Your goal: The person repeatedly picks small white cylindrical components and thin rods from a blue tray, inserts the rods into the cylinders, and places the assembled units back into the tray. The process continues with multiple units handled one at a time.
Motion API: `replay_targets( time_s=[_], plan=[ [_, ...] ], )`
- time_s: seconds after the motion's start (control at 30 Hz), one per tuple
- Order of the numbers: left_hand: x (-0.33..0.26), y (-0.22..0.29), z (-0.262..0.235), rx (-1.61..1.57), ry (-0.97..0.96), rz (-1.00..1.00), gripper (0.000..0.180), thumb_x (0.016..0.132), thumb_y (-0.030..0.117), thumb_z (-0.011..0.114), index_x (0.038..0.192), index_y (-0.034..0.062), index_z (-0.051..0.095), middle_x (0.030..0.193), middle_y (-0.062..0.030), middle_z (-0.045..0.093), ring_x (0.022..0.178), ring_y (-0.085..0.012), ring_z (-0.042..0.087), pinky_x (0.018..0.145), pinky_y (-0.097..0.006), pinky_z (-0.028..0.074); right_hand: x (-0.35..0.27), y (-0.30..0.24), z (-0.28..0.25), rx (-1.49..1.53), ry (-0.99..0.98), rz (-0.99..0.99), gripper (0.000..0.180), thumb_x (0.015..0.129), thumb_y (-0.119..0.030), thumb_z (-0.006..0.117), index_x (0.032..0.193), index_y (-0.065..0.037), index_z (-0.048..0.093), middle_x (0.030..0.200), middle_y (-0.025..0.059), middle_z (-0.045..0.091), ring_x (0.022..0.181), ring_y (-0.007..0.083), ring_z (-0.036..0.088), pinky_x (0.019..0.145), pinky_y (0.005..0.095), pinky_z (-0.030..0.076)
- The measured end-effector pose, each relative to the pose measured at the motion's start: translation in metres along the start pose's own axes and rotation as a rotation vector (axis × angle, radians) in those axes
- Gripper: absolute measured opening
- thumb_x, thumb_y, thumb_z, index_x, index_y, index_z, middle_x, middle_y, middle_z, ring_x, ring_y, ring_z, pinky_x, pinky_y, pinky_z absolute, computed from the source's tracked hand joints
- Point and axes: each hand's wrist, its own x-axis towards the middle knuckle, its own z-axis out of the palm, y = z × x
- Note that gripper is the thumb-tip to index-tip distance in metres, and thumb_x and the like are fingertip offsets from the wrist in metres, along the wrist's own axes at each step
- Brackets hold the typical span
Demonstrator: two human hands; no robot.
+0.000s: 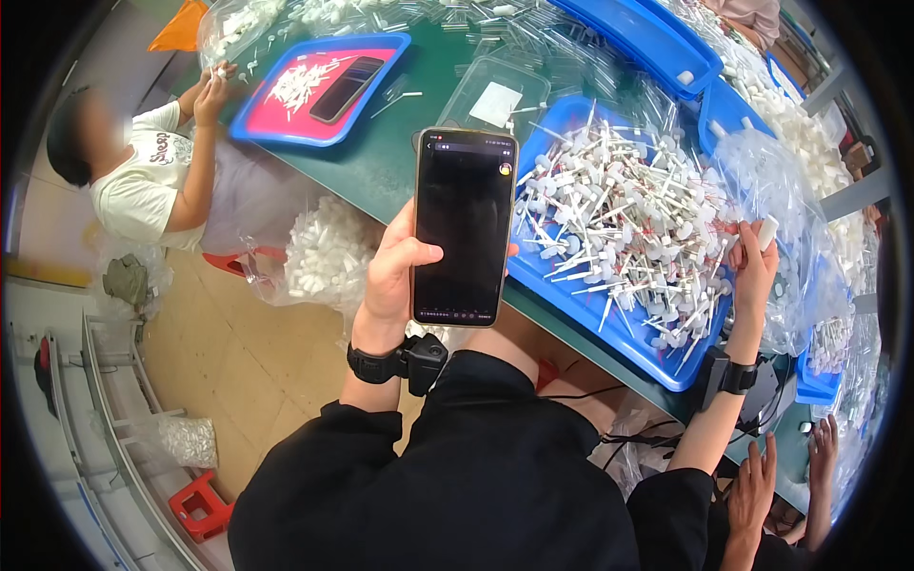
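The person in black sleeves has a phone (pixel 464 224) gripped upright in the left hand (pixel 388 271), thumb lying over the dark screen. Over by the right edge of a blue tray (pixel 678 377), the right hand (pixel 754 265) has a small white cylinder (pixel 767 233) at its fingertips. That tray is heaped with thin white sticks (pixel 624 214) on the green table (pixel 386 181). Across from me, a co-worker (pixel 157 171) in a pale shirt handles small white pieces beside a pink-bottomed tray (pixel 357 130), where another phone (pixel 348 90) lies. A red stool (pixel 200 507) stands on the floor.
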Motion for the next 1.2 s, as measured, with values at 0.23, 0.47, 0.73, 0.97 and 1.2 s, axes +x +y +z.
replay_targets(
  time_s=[0.23, 0.47, 0.73, 0.97, 1.2],
  plan=[
    [0.001, -0.001, -0.004, 0.062, 0.021, -0.002, 0.072, 0.071, 0.010, 0.053, 0.136, -0.0083, 0.027, 0.116, -0.0329, 0.051, 0.100, -0.0501, 0.058, 0.081, -0.054, 0.054, 0.000, 0.002, 0.001, 0.013, -0.022, 0.011, 0.014, 0.091, -0.011, 0.057, 0.082, -0.010, 0.047, 0.073, 0.0023, 0.056, 0.051, 0.0038, 0.036, 0.047, 0.0213, 0.028],
    [0.000, -0.001, -0.004, 0.061, 0.016, 0.000, 0.071, 0.071, 0.012, 0.053, 0.135, -0.0087, 0.028, 0.113, -0.0323, 0.052, 0.098, -0.0495, 0.059, 0.080, -0.053, 0.055, -0.001, 0.000, 0.002, 0.006, -0.011, 0.008, 0.014, 0.091, -0.011, 0.058, 0.083, -0.010, 0.046, 0.075, 0.0027, 0.056, 0.051, 0.0038, 0.036, 0.047, 0.0212, 0.028],
    [0.000, -0.004, -0.005, -0.147, 0.063, -0.074, 0.058, 0.093, 0.035, 0.035, 0.133, -0.0070, 0.035, 0.114, -0.0272, 0.055, 0.096, -0.0394, 0.062, 0.081, -0.046, 0.055, 0.001, 0.003, -0.003, 0.024, -0.015, 0.019, 0.013, 0.091, -0.011, 0.058, 0.084, -0.009, 0.047, 0.080, 0.0061, 0.060, 0.051, 0.0037, 0.036, 0.048, 0.0208, 0.028],
    [0.009, 0.003, -0.012, -0.175, 0.079, -0.021, 0.057, 0.097, 0.038, 0.027, 0.133, -0.0054, 0.038, 0.120, -0.0299, 0.052, 0.101, -0.0392, 0.060, 0.085, -0.045, 0.052, -0.005, 0.001, 0.007, 0.034, 0.051, -0.014, 0.014, 0.090, -0.013, 0.059, 0.080, -0.009, 0.049, 0.058, -0.0049, 0.042, 0.047, 0.0038, 0.034, 0.044, 0.0216, 0.024],
    [0.031, 0.021, -0.056, 0.303, 0.197, 0.019, 0.048, 0.100, 0.030, 0.036, 0.136, -0.0012, 0.037, 0.128, -0.0187, 0.052, 0.112, -0.0236, 0.055, 0.094, -0.034, 0.045, -0.004, 0.004, -0.005, 0.012, 0.035, 0.007, 0.014, 0.091, -0.011, 0.057, 0.082, -0.009, 0.047, 0.079, 0.0070, 0.061, 0.050, 0.0033, 0.037, 0.048, 0.0203, 0.030]
  ],
)
